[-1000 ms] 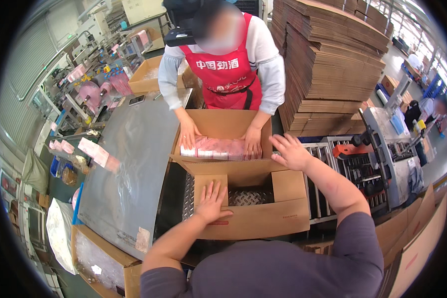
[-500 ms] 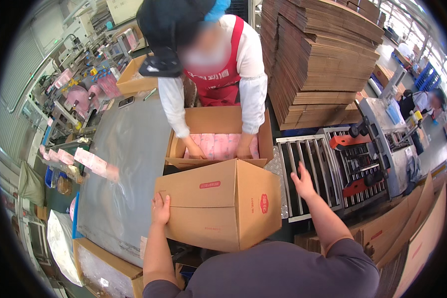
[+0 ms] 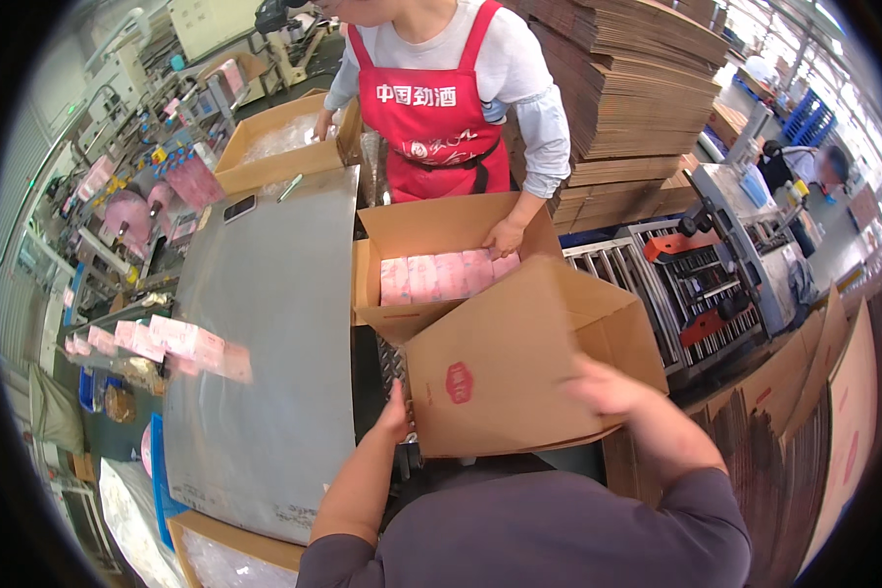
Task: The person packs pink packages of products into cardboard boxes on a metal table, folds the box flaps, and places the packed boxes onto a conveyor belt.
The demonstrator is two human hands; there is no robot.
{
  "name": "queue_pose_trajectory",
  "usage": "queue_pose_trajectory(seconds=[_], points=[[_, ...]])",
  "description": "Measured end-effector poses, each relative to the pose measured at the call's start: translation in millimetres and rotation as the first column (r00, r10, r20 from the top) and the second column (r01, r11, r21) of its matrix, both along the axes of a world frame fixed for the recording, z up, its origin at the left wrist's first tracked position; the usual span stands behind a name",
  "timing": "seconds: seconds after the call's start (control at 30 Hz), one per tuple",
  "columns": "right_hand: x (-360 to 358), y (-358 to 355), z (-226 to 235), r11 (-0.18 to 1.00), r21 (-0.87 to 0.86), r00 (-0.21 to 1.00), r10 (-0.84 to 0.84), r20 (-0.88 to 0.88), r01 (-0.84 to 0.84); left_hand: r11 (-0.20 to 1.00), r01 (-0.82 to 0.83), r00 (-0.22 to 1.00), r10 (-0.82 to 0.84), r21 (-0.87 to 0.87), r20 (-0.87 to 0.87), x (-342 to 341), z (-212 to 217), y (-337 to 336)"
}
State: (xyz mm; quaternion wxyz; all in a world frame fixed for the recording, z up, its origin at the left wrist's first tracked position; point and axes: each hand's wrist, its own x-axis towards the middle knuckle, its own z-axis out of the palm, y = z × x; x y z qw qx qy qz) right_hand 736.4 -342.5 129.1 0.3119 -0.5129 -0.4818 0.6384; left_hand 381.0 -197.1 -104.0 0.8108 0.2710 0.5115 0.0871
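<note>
You grip the empty cardboard carton [image 3: 529, 367] between both hands, left hand [image 3: 398, 416] on its near-left corner, right hand [image 3: 606, 387] clasping its right side. It is lifted and tilted, not yet set down; beyond your grip, a co-worker's open box [image 3: 431, 255] already holds pink packs [image 3: 446, 276].

1. The person's left hand [image 3: 397, 412] presses the left edge of a brown cardboard box [image 3: 519, 367]; the right hand [image 3: 608, 387] grips its right side, so the box is held tilted between both hands.
2. Just beyond the hands sits an open carton [image 3: 431, 230] with pink packs [image 3: 446, 276] lying in a row inside.
3. A co-worker in a red apron [image 3: 431, 127] rests one hand [image 3: 505, 237] on that carton's far rim.
4. Left of the hands lies a grey metal tabletop [image 3: 265, 353].
5. Far beyond the right hand rises a stack of flat cardboard [image 3: 637, 88].
</note>
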Motion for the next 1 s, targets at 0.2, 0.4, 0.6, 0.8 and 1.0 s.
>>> queue_pose_trajectory(seconds=[0.2, 0.4, 0.6, 0.8, 1.0], points=[[-190, 48, -173, 0.973, -0.001, 0.957, 0.228, 0.178, -0.232, 0.835, 0.122, 0.991, -0.078, 0.537, -0.105, 39, 57, -17], [-20, 32, -62, 0.766, 0.639, 0.135, -0.642, 0.755, 0.070, 0.596, 0.448, 0.838, -0.022, 0.666, -0.545, 29, 26, -23], [181, -67, -204, 0.749, 0.401, -0.074, -0.430, 0.900, 0.527, 0.439, 0.320, 0.880, 0.190, 0.840, -0.435, -20, -3, 33], [276, -103, -323, 0.546, -0.112, 0.527, -0.702, 0.480, 0.830, 0.755, 0.590, 0.564, -0.132, 0.286, -0.815, 4, -127, 12], [267, -61, -297, 0.553, -0.048, 0.507, -0.722, 0.471, 0.832, 0.779, 0.208, 0.825, 0.185, 0.591, -0.535, 6, -156, -4]])
